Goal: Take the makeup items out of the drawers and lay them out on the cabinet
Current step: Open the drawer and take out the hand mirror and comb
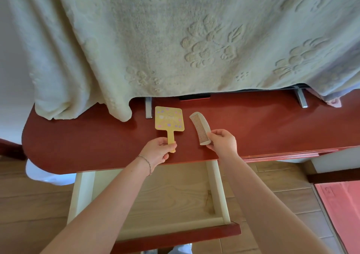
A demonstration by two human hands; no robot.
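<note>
While the pale wooden drawer stands pulled out and bare below, both hands reach over the red-brown cabinet surface. The left hand grips the handle of a yellow square hand mirror lying flat; the right hand pinches the near end of a curved cream comb just beside it. A cream embossed blanket drapes behind.

Yellow square hand mirror with pastel dots flat on red-brown wooden surface, curved cream comb just right, pale wooden drawer pulled open below
</note>
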